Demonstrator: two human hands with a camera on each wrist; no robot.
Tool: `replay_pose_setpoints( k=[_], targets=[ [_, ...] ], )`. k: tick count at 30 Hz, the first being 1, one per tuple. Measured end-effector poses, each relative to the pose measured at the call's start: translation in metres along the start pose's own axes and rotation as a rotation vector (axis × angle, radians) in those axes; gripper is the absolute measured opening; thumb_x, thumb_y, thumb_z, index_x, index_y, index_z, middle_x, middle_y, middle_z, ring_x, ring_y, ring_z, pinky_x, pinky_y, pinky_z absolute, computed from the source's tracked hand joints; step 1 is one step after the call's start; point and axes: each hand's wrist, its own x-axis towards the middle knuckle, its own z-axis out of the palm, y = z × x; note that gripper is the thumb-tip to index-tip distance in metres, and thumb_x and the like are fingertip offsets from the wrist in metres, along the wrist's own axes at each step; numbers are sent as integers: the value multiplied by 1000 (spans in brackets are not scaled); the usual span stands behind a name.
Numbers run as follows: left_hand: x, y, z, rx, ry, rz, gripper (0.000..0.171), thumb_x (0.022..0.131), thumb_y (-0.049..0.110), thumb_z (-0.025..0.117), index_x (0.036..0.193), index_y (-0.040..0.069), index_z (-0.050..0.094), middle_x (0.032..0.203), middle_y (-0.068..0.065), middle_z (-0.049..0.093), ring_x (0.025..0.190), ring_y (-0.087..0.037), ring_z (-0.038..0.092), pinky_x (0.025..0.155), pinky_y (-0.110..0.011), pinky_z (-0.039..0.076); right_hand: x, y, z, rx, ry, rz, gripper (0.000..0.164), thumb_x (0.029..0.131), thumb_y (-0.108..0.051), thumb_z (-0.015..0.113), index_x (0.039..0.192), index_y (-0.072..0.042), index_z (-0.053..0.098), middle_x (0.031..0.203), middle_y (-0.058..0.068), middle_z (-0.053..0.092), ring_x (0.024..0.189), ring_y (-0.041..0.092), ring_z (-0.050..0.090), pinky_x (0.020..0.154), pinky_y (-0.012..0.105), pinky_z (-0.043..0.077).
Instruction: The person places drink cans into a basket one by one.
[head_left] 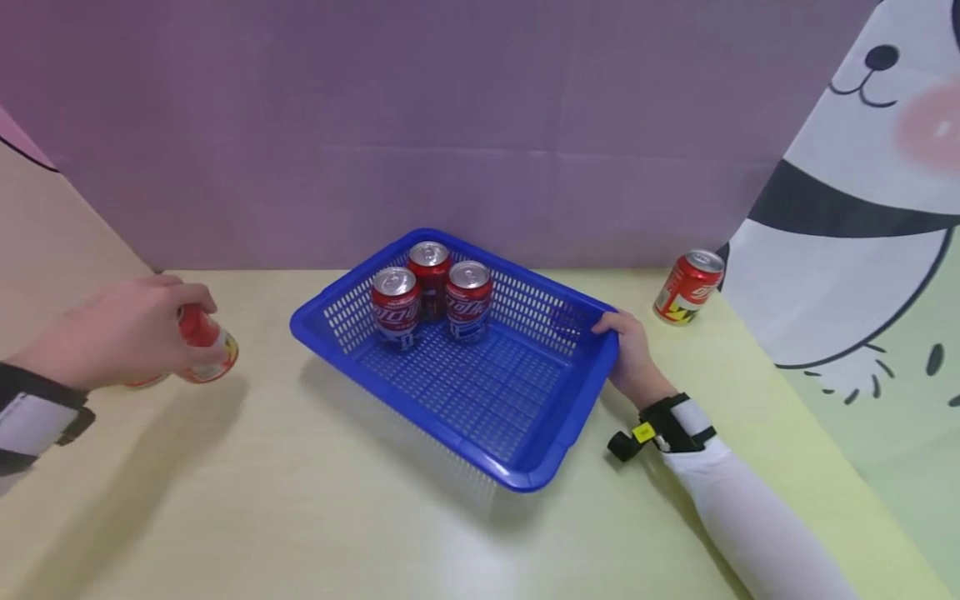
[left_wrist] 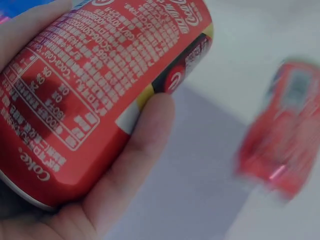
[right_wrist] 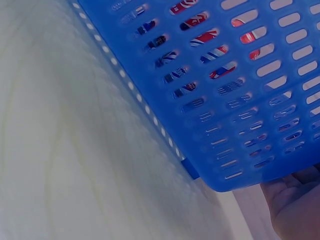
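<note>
My left hand [head_left: 131, 329] grips a red Coca-Cola can [head_left: 201, 346], tilted, at the left of the head view. The left wrist view shows this can's printed side close up, with the thumb along it. A second red can [left_wrist: 282, 130], blurred there, is mostly hidden behind the left hand in the head view. My right hand [head_left: 632, 354] holds the right rim of a blue plastic basket [head_left: 480, 450]. Inside the basket, toward its far left corner, stand three red cans [head_left: 430, 265]. The right wrist view shows the basket's slotted side and some red through its holes.
Another red can [head_left: 690, 287] stands at the table's back right, near the wall. A purple backdrop [head_left: 450, 125] rises behind the pale table [head_left: 337, 517]. On the right is a wall with a cartoon animal print [head_left: 847, 283]. The basket casts a shadow on the table.
</note>
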Motion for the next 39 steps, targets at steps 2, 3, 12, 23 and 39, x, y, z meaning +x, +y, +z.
replay_pose_setpoints(
  k=[2, 3, 12, 23, 39],
  targets=[
    [-2, 15, -18, -10, 108, 53, 56, 67, 40, 88, 106, 7, 66, 99, -12, 59, 77, -24, 58, 55, -37, 47, 0, 0, 0, -1, -1, -5, 33, 82, 2, 38, 108, -2, 58, 99, 10, 68, 95, 23, 63, 82, 32, 52],
    [-2, 22, -26, -13, 170, 100, 56, 64, 37, 91, 104, 7, 66, 98, -11, 59, 77, -24, 58, 56, -38, 48, 0, 0, 0, 0, 0, -5, 33, 82, 2, 38, 108, -2, 58, 98, 10, 68, 95, 23, 63, 82, 32, 52],
    [25, 93, -58, 96, 435, 640, 55, 62, 30, 90, 107, 5, 71, 101, -12, 62, 87, -30, 62, 61, -46, 57, 0, -2, -1, 0, 12, -3, 34, 83, 3, 36, 111, 1, 56, 98, 11, 69, 94, 23, 64, 82, 32, 53],
    [66, 153, -16, 142, 226, 795, 49, 75, 32, 86, 114, 7, 69, 112, -14, 62, 99, -31, 58, 72, -43, 57, 1, 0, -1, 7, -31, -23, 33, 83, 4, 37, 106, -3, 60, 99, 12, 69, 94, 26, 65, 81, 34, 54],
    [99, 173, 26, 224, 62, 823, 53, 76, 36, 86, 118, 8, 69, 117, -13, 63, 106, -30, 57, 85, -42, 54, 1, 0, 0, 2, 0, 2, 35, 83, 2, 38, 112, -1, 57, 102, 11, 67, 99, 27, 62, 83, 34, 53]
  ],
)
